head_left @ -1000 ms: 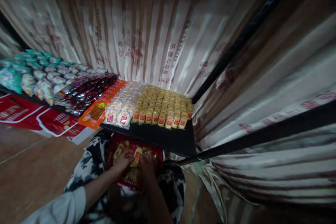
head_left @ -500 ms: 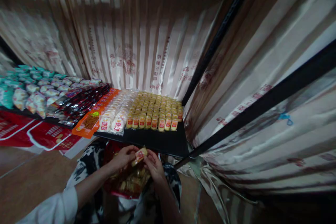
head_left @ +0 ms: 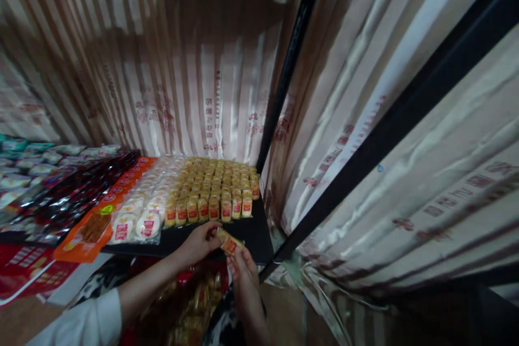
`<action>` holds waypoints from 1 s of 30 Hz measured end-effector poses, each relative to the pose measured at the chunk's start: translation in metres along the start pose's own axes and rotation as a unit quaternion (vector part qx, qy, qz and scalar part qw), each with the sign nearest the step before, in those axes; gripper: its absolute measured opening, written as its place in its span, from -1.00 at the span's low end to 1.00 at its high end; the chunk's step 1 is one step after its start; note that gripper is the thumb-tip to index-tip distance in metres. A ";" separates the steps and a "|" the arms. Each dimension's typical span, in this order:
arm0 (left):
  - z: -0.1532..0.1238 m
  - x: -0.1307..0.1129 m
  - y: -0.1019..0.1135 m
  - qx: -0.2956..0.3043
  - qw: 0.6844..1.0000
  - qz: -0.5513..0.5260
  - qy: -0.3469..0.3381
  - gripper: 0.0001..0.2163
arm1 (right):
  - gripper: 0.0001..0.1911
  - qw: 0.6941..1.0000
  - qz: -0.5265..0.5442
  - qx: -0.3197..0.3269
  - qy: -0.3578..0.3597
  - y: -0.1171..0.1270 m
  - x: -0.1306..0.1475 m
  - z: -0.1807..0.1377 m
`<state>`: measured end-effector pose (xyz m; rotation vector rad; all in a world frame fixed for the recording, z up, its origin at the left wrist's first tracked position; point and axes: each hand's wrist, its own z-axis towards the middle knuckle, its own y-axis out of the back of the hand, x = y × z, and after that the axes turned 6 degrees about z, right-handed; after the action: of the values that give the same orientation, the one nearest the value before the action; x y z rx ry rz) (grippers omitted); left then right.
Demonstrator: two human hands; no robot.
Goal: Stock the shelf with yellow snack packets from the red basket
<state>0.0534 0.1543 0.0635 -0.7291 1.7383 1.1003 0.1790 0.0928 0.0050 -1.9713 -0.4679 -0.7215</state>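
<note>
Between my two hands is a small yellow wrapped snack cake (head_left: 230, 243) with a red label, tilted, just in front of the shelf's near edge. My left hand (head_left: 201, 244) pinches its left end. My right hand (head_left: 244, 267) grips the other end between thumb and fingers. Beyond them, rows of matching yellow snack cakes (head_left: 214, 189) stand upright on the black shelf (head_left: 253, 238). Below my forearms, a red bag (head_left: 138, 270) holds many more loose yellow snack cakes (head_left: 194, 308), partly hidden by my arms.
Left of the rows lie round white packaged cakes (head_left: 148, 221), an orange snack packet (head_left: 87, 235), dark shiny packets (head_left: 81, 189) and green-and-white packets (head_left: 24, 159). Black frame bars (head_left: 348, 167) slant at the right. Pale printed curtains (head_left: 182, 75) hang behind.
My hands have lifted the snack cake from above the bag toward the shelf edge, and its tilt has changed. The camera view has turned right, shifting the shelf leftward.
</note>
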 end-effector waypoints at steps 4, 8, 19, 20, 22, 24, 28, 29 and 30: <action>0.028 -0.009 -0.021 -0.005 0.999 0.005 -0.032 -0.75 | -0.48 0.999 -0.021 -0.031 0.035 0.007 0.006 0.024; 0.057 -0.029 -0.029 -0.049 0.990 0.109 -0.077 -0.75 | -0.39 0.973 -0.170 -0.061 0.145 0.011 0.018 0.042; 0.149 -0.098 -0.037 -0.087 0.929 0.330 -0.142 -0.67 | -0.53 0.776 -0.470 -0.047 0.418 -0.009 0.050 0.069; 0.156 -0.098 -0.039 -0.085 0.925 0.341 -0.143 -0.67 | -0.52 0.778 -0.472 -0.048 0.412 -0.007 0.049 0.074; 0.166 -0.096 -0.044 -0.079 0.920 0.358 -0.142 -0.67 | -0.52 0.783 -0.473 -0.053 0.401 -0.003 0.047 0.083; 0.173 -0.094 -0.049 -0.068 0.916 0.367 -0.146 -0.69 | -0.52 0.783 -0.475 -0.053 0.398 0.001 0.044 0.090; 0.180 -0.091 -0.059 -0.057 0.914 0.373 -0.148 -0.77 | -0.51 0.779 -0.483 -0.047 0.397 0.003 0.041 0.104; 0.182 -0.091 -0.060 -0.057 0.915 0.373 -0.146 -0.78 | -0.51 0.780 -0.483 -0.046 0.396 0.003 0.041 0.107; 0.183 -0.090 -0.062 -0.058 0.915 0.373 -0.143 -0.78 | -0.51 0.781 -0.482 -0.046 0.395 0.002 0.041 0.112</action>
<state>0.2119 0.2948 0.0924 0.0763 1.7318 1.7297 0.2439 0.1913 -0.0111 -1.1944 -0.9081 -2.1220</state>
